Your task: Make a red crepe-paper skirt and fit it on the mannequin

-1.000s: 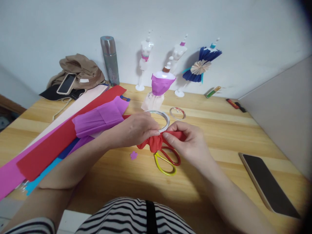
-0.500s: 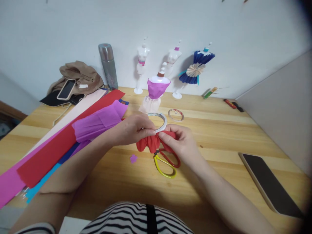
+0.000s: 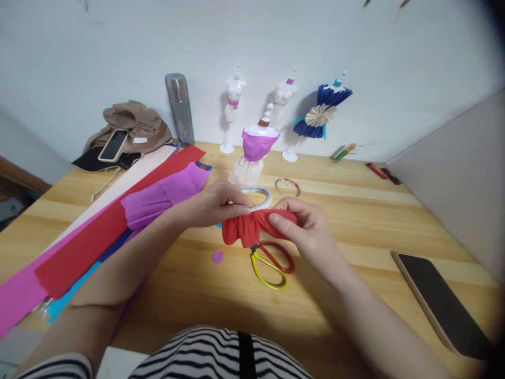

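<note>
A gathered piece of red crepe paper (image 3: 246, 230) is held between both hands above the wooden table (image 3: 355, 221). My left hand (image 3: 213, 204) pinches its top edge with fingers closed. My right hand (image 3: 305, 227) grips the right end, thumb pressed on the paper. Under the paper lie scissors (image 3: 272, 263) with red and yellow handles. A white tape roll (image 3: 260, 193) sits just behind my hands.
Long red, purple, pink and blue paper sheets (image 3: 118, 216) lie at left. Small mannequins (image 3: 256, 147) in paper dresses stand by the wall with a flask (image 3: 180, 108). A phone (image 3: 444, 302) lies at right, another tape ring (image 3: 288, 186) mid-table, a small purple flower (image 3: 217, 257) near.
The red paper has been spread out and pulled wider between the hands; my right hand shifted slightly right along it. The camera tilted a little.
</note>
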Tool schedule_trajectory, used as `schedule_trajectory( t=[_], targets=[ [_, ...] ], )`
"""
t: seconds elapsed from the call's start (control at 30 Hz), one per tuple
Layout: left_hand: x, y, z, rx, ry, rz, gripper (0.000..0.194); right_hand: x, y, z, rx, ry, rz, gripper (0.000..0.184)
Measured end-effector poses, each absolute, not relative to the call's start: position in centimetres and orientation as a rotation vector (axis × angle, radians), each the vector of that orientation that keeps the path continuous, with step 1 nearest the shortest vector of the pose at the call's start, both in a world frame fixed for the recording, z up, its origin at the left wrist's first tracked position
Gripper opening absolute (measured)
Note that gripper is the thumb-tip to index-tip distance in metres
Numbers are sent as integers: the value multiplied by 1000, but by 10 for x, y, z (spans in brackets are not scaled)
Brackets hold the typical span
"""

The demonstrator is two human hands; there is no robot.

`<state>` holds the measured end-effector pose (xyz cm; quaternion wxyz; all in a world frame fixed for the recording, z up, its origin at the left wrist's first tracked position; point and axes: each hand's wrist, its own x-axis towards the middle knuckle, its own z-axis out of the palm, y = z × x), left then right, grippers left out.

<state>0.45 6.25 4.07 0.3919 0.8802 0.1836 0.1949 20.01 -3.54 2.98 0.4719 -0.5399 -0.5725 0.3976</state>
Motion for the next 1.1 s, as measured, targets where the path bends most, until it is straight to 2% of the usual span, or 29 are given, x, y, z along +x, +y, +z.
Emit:
schedule_trajectory(
  t=[0.13,0.37,0.5,0.6,0.77,0.87,1.1],
  targets=[
    [5,65,39,2201,429,520,26,197,-39,30,-1309,-1486,820,17],
    [7,67,38,2139,358,558,25,189,-52,17,-1204,-1902,-3,8],
    [7,67,40,2135,326,542,25,188,-54,14,-1121,-2047,-241,13],
    [6,67,42,2138,328,513,23,190,-56,19,-1015,-2062,-128,15],
    [6,68,39,2189,307,487,22,204,-57,28,-1092,-1695,507,19],
    [6,66,38,2231,240,469,19,210,-51,29,-1248,-1592,528,17],
    [11,52,47,2374,223,379,25,207,-45,30,-1372,-1802,571,18]
  ],
)
